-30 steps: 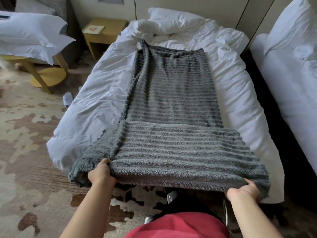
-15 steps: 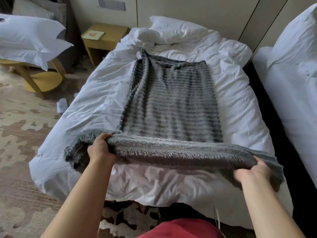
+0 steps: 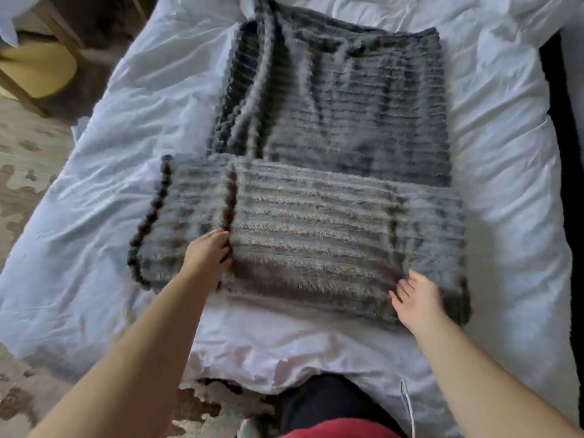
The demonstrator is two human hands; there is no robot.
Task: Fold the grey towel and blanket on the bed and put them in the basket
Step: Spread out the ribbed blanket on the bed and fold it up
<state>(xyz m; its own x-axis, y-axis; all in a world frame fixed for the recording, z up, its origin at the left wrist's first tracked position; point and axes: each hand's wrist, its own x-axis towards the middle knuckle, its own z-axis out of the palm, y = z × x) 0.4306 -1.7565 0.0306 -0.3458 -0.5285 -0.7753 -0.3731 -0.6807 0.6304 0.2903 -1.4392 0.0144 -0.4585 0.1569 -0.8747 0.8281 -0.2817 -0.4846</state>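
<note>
The grey ribbed blanket (image 3: 331, 99) lies lengthwise on the white bed (image 3: 126, 153). Its near end is folded forward and lies as a wide band (image 3: 309, 229) across the rest. My left hand (image 3: 208, 254) grips the band at a dark crease near its left side, fingers tucked into the pile. My right hand (image 3: 417, 298) lies at the band's near right corner, palm turned up, fingers straight and spread, touching the edge. No towel or basket shows in this view.
A yellow wooden stool (image 3: 38, 71) stands beyond the bed's left side on patterned carpet (image 3: 22, 178). A dark gap (image 3: 562, 121) runs along the bed's right edge. A thin white cord (image 3: 407, 406) hangs at the foot of the bed.
Both hands carried the blanket's near end up off the foot of the bed and laid it forward over the rest. My right hand has let go; the view has moved in closer.
</note>
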